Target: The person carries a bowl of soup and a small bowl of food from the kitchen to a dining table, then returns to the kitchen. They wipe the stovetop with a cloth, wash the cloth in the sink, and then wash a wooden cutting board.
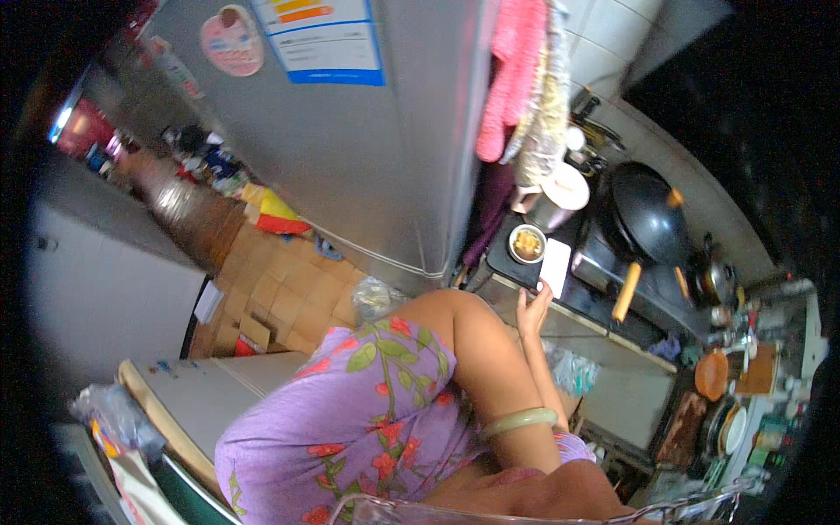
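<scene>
My right hand (535, 312) reaches to the counter's front edge, thumb and fingers apart, fingertips at the near end of a flat white rectangular object (556, 268). Beside that object stands a small round bowl (527, 244) with yellowish-brown food in it. My left arm, in a purple floral sleeve with a pale green bangle (522, 420) at the wrist, is bent across the view. My left hand (551, 489) is very close to the camera at the bottom; its fingers are not clearly visible.
A grey refrigerator (394, 151) stands left of the counter. Behind the bowl is a lidded metal pot (558, 200); pink cloth (515, 65) hangs above. A black wok (646, 210) and a wooden handle (627, 292) are at the stove. A plastic bag (374, 298) lies on the tiled floor.
</scene>
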